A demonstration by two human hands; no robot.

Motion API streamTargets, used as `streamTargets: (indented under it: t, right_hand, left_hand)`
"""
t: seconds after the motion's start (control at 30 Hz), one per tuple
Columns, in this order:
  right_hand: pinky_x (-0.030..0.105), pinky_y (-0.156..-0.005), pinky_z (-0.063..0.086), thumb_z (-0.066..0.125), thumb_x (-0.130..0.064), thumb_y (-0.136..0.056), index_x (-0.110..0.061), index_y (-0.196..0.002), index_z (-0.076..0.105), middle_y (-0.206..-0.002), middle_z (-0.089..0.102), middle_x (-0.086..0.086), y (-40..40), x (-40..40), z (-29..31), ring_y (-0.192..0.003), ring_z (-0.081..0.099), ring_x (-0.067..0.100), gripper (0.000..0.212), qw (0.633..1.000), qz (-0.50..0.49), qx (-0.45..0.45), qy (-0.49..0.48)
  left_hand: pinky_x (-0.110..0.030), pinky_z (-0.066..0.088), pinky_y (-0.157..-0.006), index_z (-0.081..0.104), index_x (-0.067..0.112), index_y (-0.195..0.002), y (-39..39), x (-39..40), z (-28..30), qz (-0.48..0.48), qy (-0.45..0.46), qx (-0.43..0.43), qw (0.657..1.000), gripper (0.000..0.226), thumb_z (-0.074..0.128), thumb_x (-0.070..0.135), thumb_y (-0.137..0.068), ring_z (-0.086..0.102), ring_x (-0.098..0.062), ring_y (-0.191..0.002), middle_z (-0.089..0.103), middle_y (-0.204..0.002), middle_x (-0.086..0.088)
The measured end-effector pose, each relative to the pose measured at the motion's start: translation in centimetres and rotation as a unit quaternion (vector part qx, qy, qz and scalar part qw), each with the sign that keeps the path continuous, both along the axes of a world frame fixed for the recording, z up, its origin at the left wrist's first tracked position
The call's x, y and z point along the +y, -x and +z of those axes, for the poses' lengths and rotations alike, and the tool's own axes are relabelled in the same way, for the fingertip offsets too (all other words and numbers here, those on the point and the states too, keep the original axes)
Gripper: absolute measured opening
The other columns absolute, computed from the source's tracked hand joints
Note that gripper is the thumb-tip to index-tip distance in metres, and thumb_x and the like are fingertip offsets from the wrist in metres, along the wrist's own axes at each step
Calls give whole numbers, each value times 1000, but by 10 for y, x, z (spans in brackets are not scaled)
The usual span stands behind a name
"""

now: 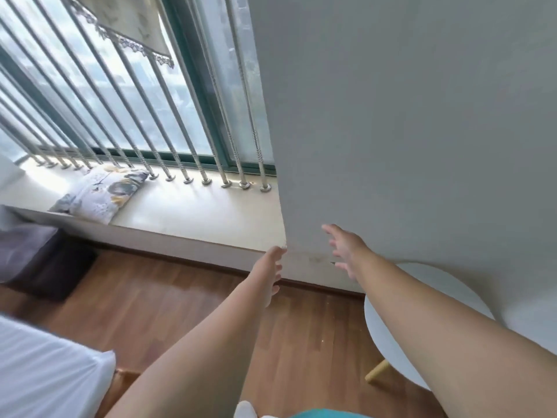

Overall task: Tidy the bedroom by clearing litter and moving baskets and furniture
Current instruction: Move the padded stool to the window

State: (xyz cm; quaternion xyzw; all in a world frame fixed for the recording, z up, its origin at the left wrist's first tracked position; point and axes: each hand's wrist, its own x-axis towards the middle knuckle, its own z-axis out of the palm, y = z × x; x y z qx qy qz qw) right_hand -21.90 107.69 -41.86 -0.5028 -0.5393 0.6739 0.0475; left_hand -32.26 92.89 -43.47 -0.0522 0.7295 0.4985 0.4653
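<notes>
Both bare arms reach forward from the bottom of the head view, and neither hand holds anything. The left hand point(271, 271) is stretched out edge-on with its fingers straight and together, its fingertips at the corner where the window ledge point(187, 206) meets the wall point(407, 131). The right hand point(343, 248) is spread, fingers apart and loosely extended, palm turned toward the smooth, matte grey wall; whether it touches the plaster cannot be told. Under the right forearm stands a small round table point(401, 333) with a flat white top and a pale wooden leg, close against the wall. Below both arms lies a glossy floor point(168, 300) of reddish-brown wood planks. Left of the left hand, the ledge is a long, smooth cream slab carrying a soft rectangular cushion point(99, 191) printed in grey and yellow. Beyond it, a row of slim metal bars point(168, 116) with round feet rises before the glass, and a lace-edged curtain point(132, 22) hangs above. Far left of the hands sits a dark fabric box-shaped stool point(39, 254), and nearer, at lower left, a white bed corner point(51, 375).
</notes>
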Motion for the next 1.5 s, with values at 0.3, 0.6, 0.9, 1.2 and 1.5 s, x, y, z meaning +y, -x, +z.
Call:
streamTargets:
  t: [0.3, 0.6, 0.9, 1.2, 1.5]
  right_hand:
    - [40, -95, 39, 54, -53, -89, -21, -142, 45, -145, 45, 3, 146, -107, 15, -126, 45, 25, 63, 998, 67, 6, 4]
    - [43, -103, 39, 56, -51, -89, -21, -137, 47, -144, 45, 1, 286, -232, 12, -129, 43, 24, 56, 985, 171, 24, 9]
    - [44, -102, 38, 55, -52, -89, -22, -128, 49, -139, 47, 3, 388, -271, 3, -122, 44, 25, 50, 968, 251, -1, 4]
    - [40, -92, 41, 57, -52, -89, -21, -121, 51, -125, 51, 1, 510, -247, -8, -112, 48, 24, 45, 943, 333, -6, 13]
    - [43, -96, 42, 53, -49, -93, -12, -127, 52, -128, 53, 8, 629, -211, 6, -101, 54, 25, 50, 900, 436, 7, 2]
  left_hand:
    - [-40, 40, -94, 61, 25, -114, 123, -123, 11, 116, -35, -4, 993, 40, 64, 49, -81, 52, -23, -117, 58, -120, -1]
    - [-41, 36, -101, 59, 25, -110, 242, -258, 16, 276, -89, 31, 956, 23, 57, 37, -90, 51, -21, -109, 52, -123, -1]
    - [-41, 39, -101, 60, 31, -108, 301, -317, -11, 386, -48, 9, 921, 22, 53, 39, -88, 53, -22, -113, 55, -124, -3]
    - [-42, 40, -106, 57, 33, -112, 382, -282, -11, 429, -43, 8, 902, 26, 57, 42, -87, 52, -22, -118, 55, -126, -2]
    - [-41, 37, -107, 54, 33, -125, 443, -240, 8, 466, -22, 19, 885, 36, 54, 42, -89, 49, -20, -119, 50, -127, 1]
